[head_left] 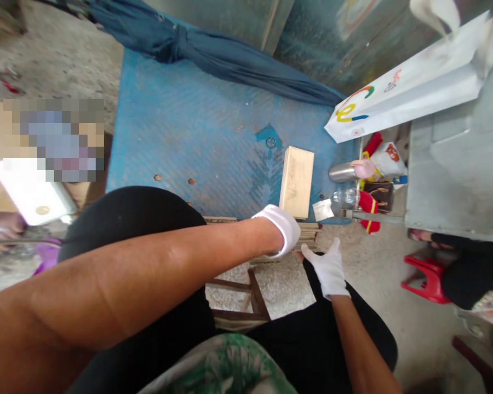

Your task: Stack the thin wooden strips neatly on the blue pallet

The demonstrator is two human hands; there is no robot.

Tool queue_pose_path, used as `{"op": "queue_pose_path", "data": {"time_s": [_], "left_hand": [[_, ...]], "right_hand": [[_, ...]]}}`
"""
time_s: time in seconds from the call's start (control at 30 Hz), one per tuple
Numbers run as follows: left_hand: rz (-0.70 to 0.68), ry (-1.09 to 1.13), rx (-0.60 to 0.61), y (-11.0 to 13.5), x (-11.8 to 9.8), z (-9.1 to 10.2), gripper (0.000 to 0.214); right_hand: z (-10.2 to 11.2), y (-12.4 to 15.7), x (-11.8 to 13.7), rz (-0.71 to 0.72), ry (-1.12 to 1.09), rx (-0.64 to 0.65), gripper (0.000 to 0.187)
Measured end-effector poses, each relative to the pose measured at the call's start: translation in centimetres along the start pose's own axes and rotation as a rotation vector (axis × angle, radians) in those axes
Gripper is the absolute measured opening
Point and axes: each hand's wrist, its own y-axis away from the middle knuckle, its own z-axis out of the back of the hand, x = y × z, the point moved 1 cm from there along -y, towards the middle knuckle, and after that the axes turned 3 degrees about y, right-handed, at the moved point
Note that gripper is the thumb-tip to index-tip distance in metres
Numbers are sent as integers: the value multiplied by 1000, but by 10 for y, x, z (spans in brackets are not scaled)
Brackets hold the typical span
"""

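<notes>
My left hand (278, 229), in a white glove, reaches to the near edge of the blue table, its fingers hidden beyond the wrist. Just past it, a pale rectangular block (299, 183), seemingly a stack of thin wooden pieces, lies on the tabletop. Beneath the hand and to its right shows a stack of thin pale strips (310, 232), partly covered by my wrist. My right hand (327, 269), also gloved in white, is beside that stack above my right knee, thumb and fingers spread, with nothing visible in it.
The blue table (181, 131) has holes and a rolled dark cloth (230, 54) along its back. On the right are a white paper bag (411, 82), a steel flask (345, 171) and a clear bottle (347, 200). Another person sits near a red stool (427, 279). A wooden stool (254, 293) stands below.
</notes>
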Motion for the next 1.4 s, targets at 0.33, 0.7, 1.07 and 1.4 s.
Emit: {"op": "queue_pose_path", "data": {"time_s": [0.33, 0.7, 1.07, 1.4], "left_hand": [[59, -153, 114, -5, -3, 3, 41], [14, -162, 122, -9, -1, 0, 37], [14, -179, 138, -12, -3, -2, 36], [-50, -156, 103, -15, -8, -4, 32]], "right_hand": [[-41, 3, -7, 66, -32, -26, 128], [-68, -7, -11, 195, 10, -159, 131], [-70, 0, -10, 275, -36, -262, 114], [-6, 29, 6, 114, -23, -438, 107]]}}
